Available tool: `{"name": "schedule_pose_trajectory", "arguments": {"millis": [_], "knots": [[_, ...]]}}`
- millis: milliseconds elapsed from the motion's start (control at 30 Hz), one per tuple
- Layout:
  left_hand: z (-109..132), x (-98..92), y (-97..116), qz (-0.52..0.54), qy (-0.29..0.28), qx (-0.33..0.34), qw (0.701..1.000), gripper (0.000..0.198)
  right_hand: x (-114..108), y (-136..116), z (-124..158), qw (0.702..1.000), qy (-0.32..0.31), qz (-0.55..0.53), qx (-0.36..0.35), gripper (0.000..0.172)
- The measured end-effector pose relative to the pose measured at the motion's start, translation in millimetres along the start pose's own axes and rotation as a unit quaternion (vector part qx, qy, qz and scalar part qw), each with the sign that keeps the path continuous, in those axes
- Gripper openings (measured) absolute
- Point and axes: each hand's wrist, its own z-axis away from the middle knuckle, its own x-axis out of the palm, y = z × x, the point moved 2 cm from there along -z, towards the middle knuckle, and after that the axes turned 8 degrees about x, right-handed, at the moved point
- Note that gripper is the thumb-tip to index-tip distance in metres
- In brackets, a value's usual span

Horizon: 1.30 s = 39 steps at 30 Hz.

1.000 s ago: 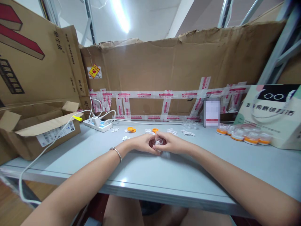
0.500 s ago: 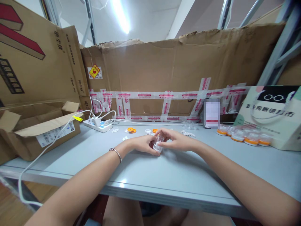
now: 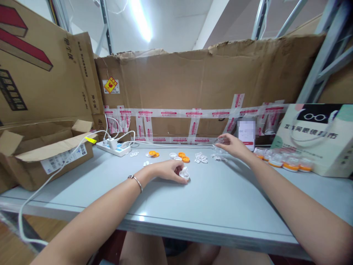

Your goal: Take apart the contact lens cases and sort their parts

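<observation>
My left hand (image 3: pixel 168 170) rests on the grey table (image 3: pixel 193 206) with its fingers curled round a small clear plastic cup (image 3: pixel 184 173). My right hand (image 3: pixel 231 144) is stretched out to the back right, fingers pinched on a small clear plastic piece (image 3: pixel 218 141) above a cluster of clear parts (image 3: pixel 220 150). Orange rings (image 3: pixel 183 157) and small white pieces (image 3: pixel 200 158) lie between the two hands.
A white power strip (image 3: pixel 113 147) with a cable sits at the back left beside an open cardboard box (image 3: pixel 41 151). A row of orange-lidded clear containers (image 3: pixel 286 162) stands before a paper bag (image 3: pixel 317 136) at the right. A taped cardboard wall (image 3: pixel 198 92) closes the back.
My right hand left the cup and moved up and right to the clear parts at the back. My left hand stayed put, keeping the cup on the table.
</observation>
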Motion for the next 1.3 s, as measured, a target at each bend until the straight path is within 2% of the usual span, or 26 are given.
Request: {"name": "schedule_pose_trajectory", "arguments": {"millis": [100,300,433,800,967,1167,1300], "knots": [[0.4,0.0,0.3,0.0,0.001,0.002,1.0,0.038,8.9,13.2,-4.8,0.999,-0.001,0.033,0.016,0.033],[0.8,0.3,0.3,-0.006,0.001,-0.005,1.0,0.038,30.7,22.5,-5.5,0.986,0.053,0.155,-0.026,0.036],[0.6,0.2,0.1,-0.006,-0.002,-0.002,1.0,0.038,37.7,30.2,-8.2,0.979,0.057,0.197,-0.018,0.037],[1.9,-0.4,1.6,0.0,-0.004,-0.001,1.0,0.038,32.4,22.6,-6.1,0.991,0.048,0.119,0.035,0.032],[1.3,0.0,1.7,0.003,-0.003,0.0,1.0,0.038,32.8,20.1,-2.7,0.995,0.009,0.087,0.053,0.024],[1.5,-0.2,1.6,-0.001,-0.003,0.001,1.0,0.038,35.9,19.2,-4.7,0.994,-0.023,0.095,0.051,0.031],[1.7,-0.3,1.4,0.0,-0.005,0.001,1.0,0.039,35.5,17.1,-4.4,0.993,-0.019,0.106,0.047,0.034]]}}
